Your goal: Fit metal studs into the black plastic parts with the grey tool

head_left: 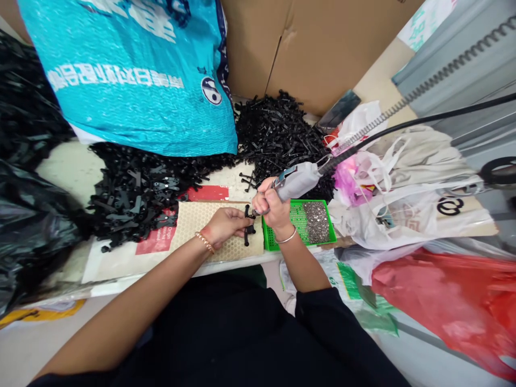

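Note:
Over a tan mat with a honeycomb pattern (193,226), my left hand (228,227) pinches a small black plastic part (246,230). My right hand (274,207) is wrapped round a grey electric screwdriver (298,181), which hangs from a coiled cord. The tool's tip points left at the black part, close to my left fingertips; whether it touches is too small to tell. Just right of the mat, partly behind my right wrist, lies a green tray (332,240) with small metal screws (316,221) heaped in its right half.
Heaps of black parts (137,188) lie left of the mat and behind it (278,129). A blue bag (149,91) stands at the back left, a black bag (24,226) at far left. Plastic bags (379,172) crowd the right, with a red bag (447,301) lower down.

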The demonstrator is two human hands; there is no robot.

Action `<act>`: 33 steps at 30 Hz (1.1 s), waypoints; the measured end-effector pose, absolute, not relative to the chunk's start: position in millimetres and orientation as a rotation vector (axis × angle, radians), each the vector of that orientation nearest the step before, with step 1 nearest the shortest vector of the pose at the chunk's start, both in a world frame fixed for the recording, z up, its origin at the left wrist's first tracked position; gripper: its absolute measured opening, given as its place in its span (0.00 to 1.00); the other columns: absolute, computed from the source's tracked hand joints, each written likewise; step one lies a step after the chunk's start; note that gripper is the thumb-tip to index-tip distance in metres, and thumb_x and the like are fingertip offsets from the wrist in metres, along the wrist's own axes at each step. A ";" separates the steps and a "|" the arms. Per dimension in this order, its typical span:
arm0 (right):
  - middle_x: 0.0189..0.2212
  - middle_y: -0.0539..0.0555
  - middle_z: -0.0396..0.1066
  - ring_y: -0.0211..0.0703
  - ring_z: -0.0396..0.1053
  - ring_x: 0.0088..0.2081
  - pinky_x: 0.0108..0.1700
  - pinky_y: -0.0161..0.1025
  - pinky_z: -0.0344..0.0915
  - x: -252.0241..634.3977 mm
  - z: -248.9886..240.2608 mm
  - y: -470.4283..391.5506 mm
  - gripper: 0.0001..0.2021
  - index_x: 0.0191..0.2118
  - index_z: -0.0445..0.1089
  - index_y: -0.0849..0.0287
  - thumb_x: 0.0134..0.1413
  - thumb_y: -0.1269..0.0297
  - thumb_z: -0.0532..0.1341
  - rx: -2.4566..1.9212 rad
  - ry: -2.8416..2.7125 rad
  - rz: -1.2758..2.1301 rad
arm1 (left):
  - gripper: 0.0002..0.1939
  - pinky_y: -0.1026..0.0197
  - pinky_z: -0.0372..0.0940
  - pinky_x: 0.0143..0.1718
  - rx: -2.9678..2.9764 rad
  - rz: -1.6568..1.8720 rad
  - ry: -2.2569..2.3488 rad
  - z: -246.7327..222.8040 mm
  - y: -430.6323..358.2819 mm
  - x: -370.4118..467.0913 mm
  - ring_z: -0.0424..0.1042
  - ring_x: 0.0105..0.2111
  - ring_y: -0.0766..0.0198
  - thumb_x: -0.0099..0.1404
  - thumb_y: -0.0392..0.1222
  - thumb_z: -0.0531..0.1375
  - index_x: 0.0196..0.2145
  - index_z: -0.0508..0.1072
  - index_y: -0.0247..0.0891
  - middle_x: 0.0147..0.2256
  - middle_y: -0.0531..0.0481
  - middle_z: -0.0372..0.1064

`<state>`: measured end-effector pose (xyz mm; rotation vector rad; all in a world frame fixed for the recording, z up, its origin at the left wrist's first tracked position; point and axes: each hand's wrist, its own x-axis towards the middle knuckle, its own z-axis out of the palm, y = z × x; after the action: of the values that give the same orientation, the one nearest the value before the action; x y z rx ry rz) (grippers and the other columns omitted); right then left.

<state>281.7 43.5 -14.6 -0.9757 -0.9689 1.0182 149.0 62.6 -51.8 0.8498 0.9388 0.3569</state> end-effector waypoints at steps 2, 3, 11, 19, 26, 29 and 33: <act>0.12 0.36 0.49 0.30 0.49 0.13 0.19 0.35 0.52 280.7 -11.9 43.3 0.24 0.32 0.59 0.51 0.47 0.36 0.65 -0.983 -0.973 1.020 | 0.14 0.66 0.70 0.26 0.845 0.363 0.936 -51.5 62.7 148.8 0.71 0.21 0.69 0.47 0.39 0.76 0.23 0.75 0.31 0.23 0.50 0.74; 0.12 0.36 0.49 0.30 0.49 0.13 0.19 0.35 0.52 280.9 -8.5 42.0 0.25 0.32 0.60 0.51 0.46 0.35 0.64 -0.999 -0.967 0.998 | 0.15 0.66 0.70 0.26 0.840 0.367 0.931 -51.5 62.8 148.6 0.71 0.21 0.69 0.47 0.39 0.76 0.23 0.74 0.32 0.23 0.50 0.74; 0.14 0.39 0.46 0.33 0.51 0.15 0.23 0.37 0.56 317.9 15.6 23.0 0.23 0.36 0.62 0.50 0.51 0.34 0.59 -1.159 -0.739 0.507 | 0.11 0.63 0.74 0.33 0.788 0.370 0.932 -55.1 63.6 147.7 0.75 0.24 0.68 0.56 0.38 0.73 0.27 0.73 0.34 0.25 0.50 0.75; 0.14 0.38 0.53 0.31 0.53 0.16 0.21 0.34 0.55 329.8 -32.9 29.0 0.22 0.36 0.67 0.54 0.45 0.41 0.67 -1.181 -0.651 0.648 | 0.09 0.65 0.73 0.29 0.794 0.341 0.973 -46.4 64.3 148.8 0.77 0.24 0.67 0.61 0.34 0.69 0.28 0.72 0.33 0.26 0.47 0.77; 0.14 0.38 0.55 0.30 0.55 0.16 0.21 0.33 0.56 331.0 -37.7 26.7 0.21 0.36 0.68 0.55 0.45 0.45 0.69 -1.150 -0.663 0.680 | 0.08 0.67 0.74 0.27 0.806 0.357 0.984 -45.8 63.0 148.6 0.77 0.24 0.67 0.62 0.33 0.68 0.28 0.72 0.32 0.26 0.47 0.78; 0.14 0.38 0.55 0.30 0.55 0.16 0.21 0.33 0.56 332.7 -40.7 26.4 0.20 0.36 0.69 0.55 0.46 0.46 0.69 -1.126 -0.664 0.682 | 0.09 0.67 0.74 0.28 0.816 0.359 0.978 -46.9 63.0 148.4 0.77 0.24 0.67 0.62 0.34 0.68 0.28 0.72 0.32 0.26 0.46 0.78; 0.14 0.38 0.56 0.30 0.56 0.16 0.22 0.33 0.56 333.8 -43.1 26.5 0.19 0.37 0.69 0.55 0.46 0.47 0.69 -1.135 -0.668 0.691 | 0.10 0.67 0.74 0.28 0.823 0.359 0.981 -46.9 63.0 148.7 0.78 0.26 0.65 0.61 0.35 0.69 0.28 0.72 0.32 0.28 0.45 0.79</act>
<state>333.8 26.5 -43.1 -1.1351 -0.6680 0.6908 148.7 63.0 -46.9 0.8228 0.9809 0.3593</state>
